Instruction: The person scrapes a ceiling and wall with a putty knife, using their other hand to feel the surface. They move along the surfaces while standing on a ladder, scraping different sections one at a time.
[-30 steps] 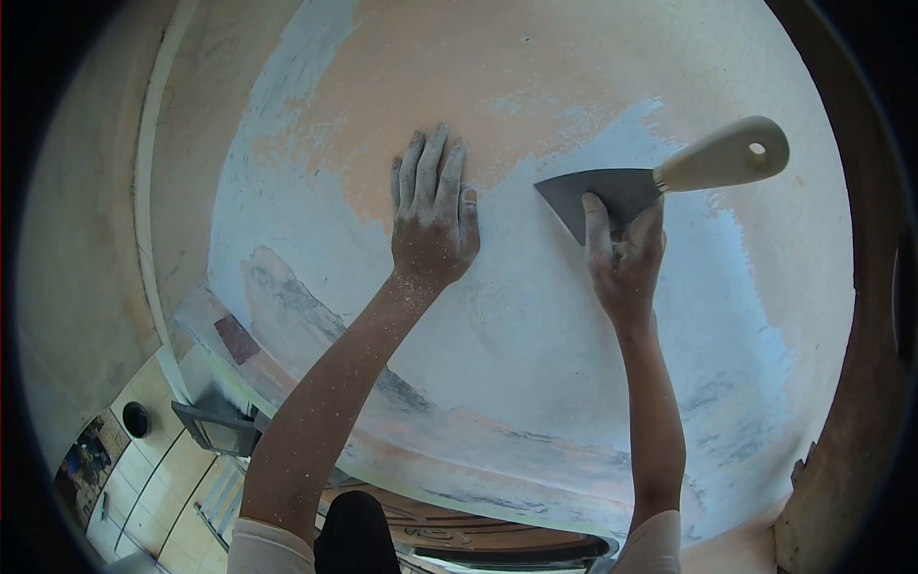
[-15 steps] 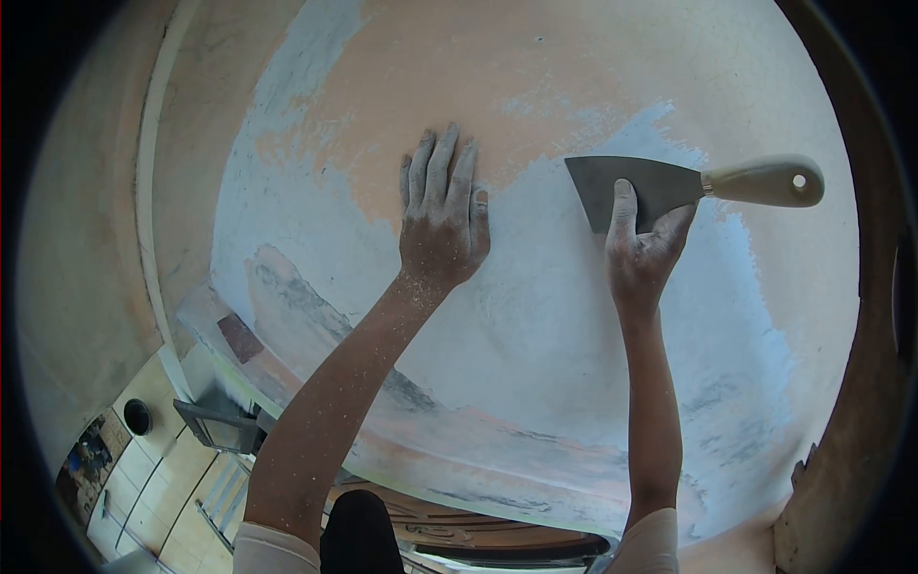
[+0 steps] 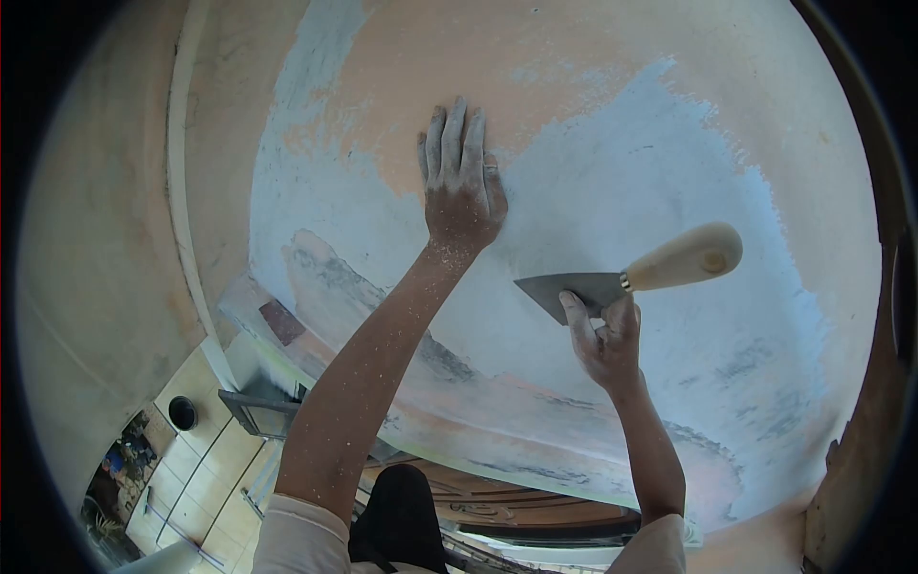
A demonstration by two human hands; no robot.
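Note:
My left hand (image 3: pixel 464 187), dusted with white powder, lies flat against the wall (image 3: pixel 574 206), fingers stretched upward over the border of a white plastered area and a peach painted patch (image 3: pixel 411 57). Lower and to the right, my right hand (image 3: pixel 609 340) is closed on a putty knife (image 3: pixel 598 287). Thumb and fingers pinch its grey metal blade, while the pale wooden handle (image 3: pixel 688 256) points up and right, free of the hand. The blade's wide edge faces left, in front of the white plaster.
Rough grey and pink bands cross the lower wall, with a small brown rectangle (image 3: pixel 280 323) at left. A pale vertical strip (image 3: pixel 179 143) runs down the left. Below are a tiled floor, a black bucket (image 3: pixel 183 413) and a dark-framed panel (image 3: pixel 258 413). A dark edge (image 3: pixel 875 316) bounds the right.
My right hand has drawn the putty knife down and left, away from the upper plaster, and tilted its handle upward. My left hand stays flat on the wall. The view has shifted slightly.

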